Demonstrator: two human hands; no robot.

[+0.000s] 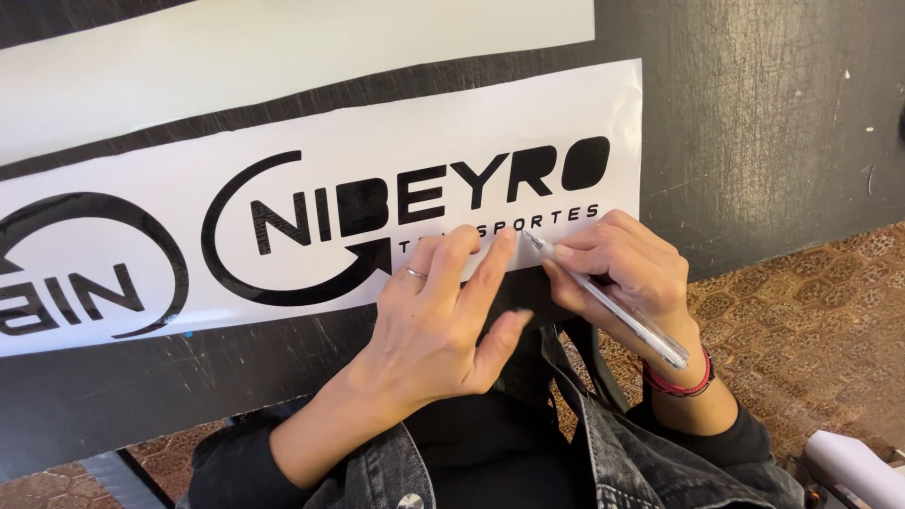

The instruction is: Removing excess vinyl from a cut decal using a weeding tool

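Pen-like tool (603,300) in right hand (622,273) (tip on sticker sheet (330,123))

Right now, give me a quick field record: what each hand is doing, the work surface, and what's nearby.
left hand: fingers spread, pressing the white vinyl sheet
right hand: gripping a clear pen-like tool, tip at the sheet's lower edge
sheet: white with black cut lettering, on a dark table
nearby: white paper roll, patterned floor

Bare sheet (283,141) left of hands
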